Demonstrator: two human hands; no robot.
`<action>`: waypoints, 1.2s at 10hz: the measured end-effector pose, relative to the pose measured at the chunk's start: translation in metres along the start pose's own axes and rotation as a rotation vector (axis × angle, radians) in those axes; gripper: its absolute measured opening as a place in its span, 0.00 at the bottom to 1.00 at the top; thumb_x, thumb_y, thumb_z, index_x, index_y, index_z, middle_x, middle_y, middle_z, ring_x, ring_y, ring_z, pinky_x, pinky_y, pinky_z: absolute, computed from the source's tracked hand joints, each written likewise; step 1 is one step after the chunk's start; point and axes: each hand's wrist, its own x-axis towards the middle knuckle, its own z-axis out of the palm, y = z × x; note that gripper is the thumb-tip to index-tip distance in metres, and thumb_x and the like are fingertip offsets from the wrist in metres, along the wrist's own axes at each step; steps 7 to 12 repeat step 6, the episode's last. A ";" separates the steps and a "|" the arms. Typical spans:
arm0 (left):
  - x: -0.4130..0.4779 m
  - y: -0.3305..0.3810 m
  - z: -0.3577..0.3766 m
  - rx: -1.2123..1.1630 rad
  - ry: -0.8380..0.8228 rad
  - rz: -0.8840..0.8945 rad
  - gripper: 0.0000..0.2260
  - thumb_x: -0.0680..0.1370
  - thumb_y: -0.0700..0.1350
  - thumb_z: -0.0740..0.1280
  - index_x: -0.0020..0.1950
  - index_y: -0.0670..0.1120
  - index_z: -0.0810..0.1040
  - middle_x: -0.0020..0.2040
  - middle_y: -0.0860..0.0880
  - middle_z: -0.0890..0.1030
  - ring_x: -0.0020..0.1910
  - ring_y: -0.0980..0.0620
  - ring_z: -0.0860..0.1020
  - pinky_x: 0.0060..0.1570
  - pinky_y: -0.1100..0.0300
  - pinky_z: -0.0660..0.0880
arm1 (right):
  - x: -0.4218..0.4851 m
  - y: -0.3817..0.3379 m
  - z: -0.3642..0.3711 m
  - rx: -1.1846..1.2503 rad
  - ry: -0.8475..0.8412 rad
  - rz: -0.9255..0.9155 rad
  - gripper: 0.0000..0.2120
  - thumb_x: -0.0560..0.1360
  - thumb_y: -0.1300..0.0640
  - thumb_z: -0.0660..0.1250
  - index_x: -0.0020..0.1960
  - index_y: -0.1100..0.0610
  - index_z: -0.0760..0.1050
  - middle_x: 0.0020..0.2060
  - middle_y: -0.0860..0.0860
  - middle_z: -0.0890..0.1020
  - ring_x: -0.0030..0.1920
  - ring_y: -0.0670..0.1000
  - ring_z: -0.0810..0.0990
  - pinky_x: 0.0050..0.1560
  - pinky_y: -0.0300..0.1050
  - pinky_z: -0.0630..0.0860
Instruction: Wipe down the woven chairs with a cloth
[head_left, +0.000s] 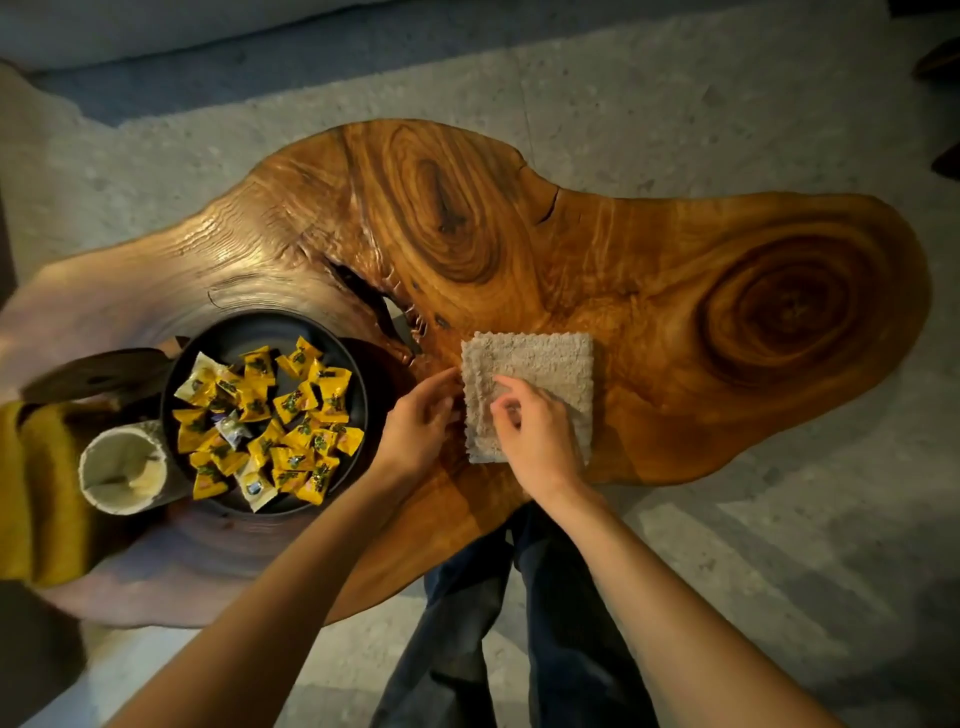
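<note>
Cloth (540, 374), beige, square, nubbly, folded flat, lies near-centre on the glossy live-edge wooden tabletop (675, 291), just right of the black round dish (260, 332) of yellow-wrapped sweets. My left hand (415, 431) pinches its left edge; my right hand (535, 431) rests on top, fingers curled, grip narrow. I judge pickup is starting. No woven chair in view.

yellow fabric (36, 493) cut off left, cloth (535, 384) partly under right hand (540, 441)
</note>
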 end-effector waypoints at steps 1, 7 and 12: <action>-0.012 0.005 -0.002 0.301 0.135 0.235 0.18 0.81 0.42 0.59 0.71 0.46 0.68 0.66 0.48 0.73 0.64 0.51 0.72 0.63 0.56 0.71 | -0.007 0.011 -0.011 -0.196 0.169 -0.145 0.18 0.78 0.61 0.63 0.68 0.56 0.72 0.62 0.51 0.76 0.65 0.50 0.71 0.64 0.48 0.72; 0.007 -0.003 0.021 1.385 -0.178 0.478 0.39 0.79 0.63 0.53 0.71 0.49 0.27 0.73 0.49 0.28 0.71 0.47 0.29 0.72 0.50 0.34 | 0.009 0.067 -0.030 -0.945 -0.214 -0.186 0.33 0.81 0.44 0.43 0.72 0.54 0.24 0.73 0.53 0.28 0.74 0.53 0.28 0.75 0.57 0.38; 0.007 -0.003 0.021 1.385 -0.178 0.478 0.39 0.79 0.63 0.53 0.71 0.49 0.27 0.73 0.49 0.28 0.71 0.47 0.29 0.72 0.50 0.34 | 0.009 0.067 -0.030 -0.945 -0.214 -0.186 0.33 0.81 0.44 0.43 0.72 0.54 0.24 0.73 0.53 0.28 0.74 0.53 0.28 0.75 0.57 0.38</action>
